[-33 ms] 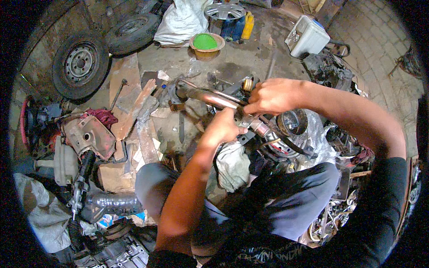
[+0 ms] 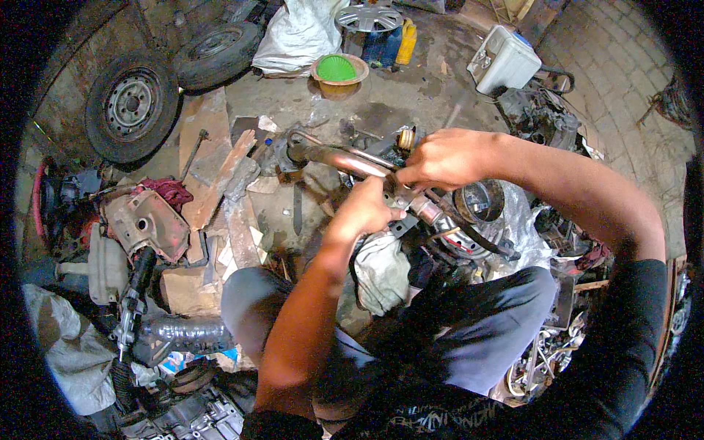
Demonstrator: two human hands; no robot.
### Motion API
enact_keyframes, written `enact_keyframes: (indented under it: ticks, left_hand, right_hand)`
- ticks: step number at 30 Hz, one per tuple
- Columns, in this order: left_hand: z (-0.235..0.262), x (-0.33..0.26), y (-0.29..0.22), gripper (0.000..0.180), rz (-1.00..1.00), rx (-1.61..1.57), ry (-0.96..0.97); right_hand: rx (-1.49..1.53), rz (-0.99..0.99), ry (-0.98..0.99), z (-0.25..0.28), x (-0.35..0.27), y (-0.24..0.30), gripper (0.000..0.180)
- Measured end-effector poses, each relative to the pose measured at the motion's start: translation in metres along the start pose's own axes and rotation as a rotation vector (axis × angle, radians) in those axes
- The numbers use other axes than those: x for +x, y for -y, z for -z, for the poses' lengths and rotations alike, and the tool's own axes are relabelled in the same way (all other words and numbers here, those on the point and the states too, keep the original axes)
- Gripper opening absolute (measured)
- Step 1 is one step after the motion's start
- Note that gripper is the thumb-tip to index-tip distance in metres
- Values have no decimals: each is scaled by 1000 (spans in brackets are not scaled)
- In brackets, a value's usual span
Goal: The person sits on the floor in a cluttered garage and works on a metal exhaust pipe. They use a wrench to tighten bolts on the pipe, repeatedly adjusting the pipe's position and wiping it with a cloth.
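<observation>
A long metal tube [image 2: 341, 158] with a thin pipe running beside it lies slanted in front of me, its far end at the upper left. My left hand [image 2: 364, 211] is closed around the near part of this tube, thumb toward the right. Bent over the same part is my right hand [image 2: 446, 158], its fingers pinched together against the tube; whatever they grip is hidden. A brass-coloured ribbed piece [image 2: 406, 138] shows just beyond the right knuckles. Below the hands are a black hose [image 2: 469, 233] and a whitish cloth [image 2: 381, 271].
Two wheels [image 2: 133, 105] lean at the back left. A bowl with a green basket [image 2: 338, 69] stands at the back, near a white sack [image 2: 297, 37] and a yellow jug [image 2: 408, 42]. Cardboard [image 2: 192, 290] and car parts lie left; an open metal cylinder [image 2: 480, 199] sits right.
My right hand has shifted very slightly to the left along the tube. The left hand keeps its place on it.
</observation>
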State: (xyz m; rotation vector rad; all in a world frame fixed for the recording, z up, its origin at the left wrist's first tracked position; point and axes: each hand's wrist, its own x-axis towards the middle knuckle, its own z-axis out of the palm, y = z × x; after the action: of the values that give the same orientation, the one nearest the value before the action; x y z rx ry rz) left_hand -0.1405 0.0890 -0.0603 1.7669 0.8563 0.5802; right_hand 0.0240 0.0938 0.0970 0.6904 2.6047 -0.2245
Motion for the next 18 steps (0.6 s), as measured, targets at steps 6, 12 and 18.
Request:
enact_keyframes:
  ticks: [6, 12, 18]
  left_hand:
    - [2, 1, -7, 50, 118, -54, 77]
    - [8, -5, -11, 52, 183, -97, 107]
    - [6, -5, -13, 45, 200, -348, 155]
  right_hand:
    - [402, -356, -104, -22, 7, -5, 27]
    - [493, -578, -86, -30, 5, 5, 33]
    - [434, -608, -50, -30, 17, 14, 36]
